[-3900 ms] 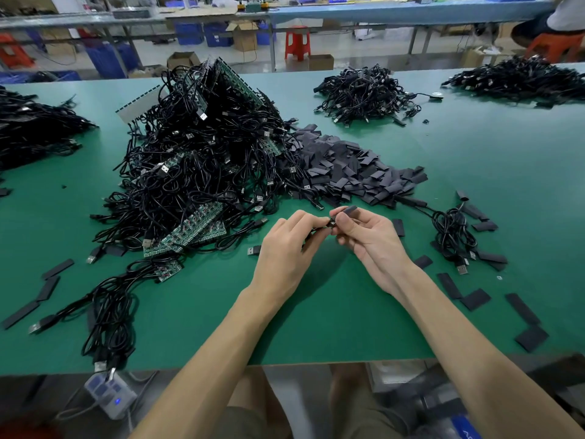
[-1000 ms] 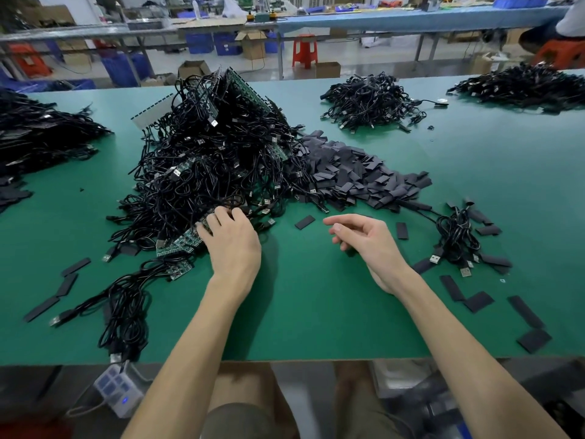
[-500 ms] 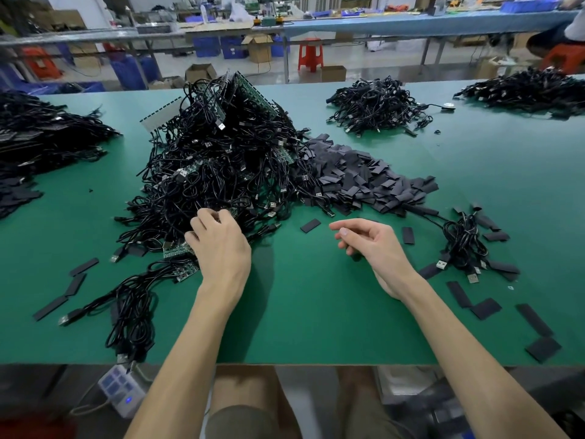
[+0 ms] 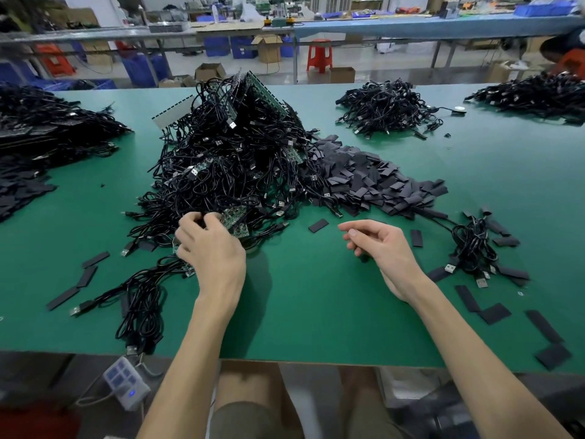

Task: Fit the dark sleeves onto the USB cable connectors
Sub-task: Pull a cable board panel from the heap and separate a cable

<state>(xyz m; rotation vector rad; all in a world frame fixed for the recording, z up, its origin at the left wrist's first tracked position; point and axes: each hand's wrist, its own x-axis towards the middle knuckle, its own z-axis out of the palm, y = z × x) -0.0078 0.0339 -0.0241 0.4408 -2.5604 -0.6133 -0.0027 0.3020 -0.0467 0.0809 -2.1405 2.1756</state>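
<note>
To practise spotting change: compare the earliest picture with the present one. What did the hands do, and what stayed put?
Both hands, earlier pinched together on one piece, have let go and parted. The left hand moved left to the cable pile and now grips cables at its near edge. The right hand hangs loosely curled, holding nothing. The sleeve pile stayed put.

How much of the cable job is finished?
Only a little, it seems: just a small bundle sits aside on the right. Now the left hand digs into the big cable pile; the right hand is empty. That pile and the sleeve heap are left to do.
</note>
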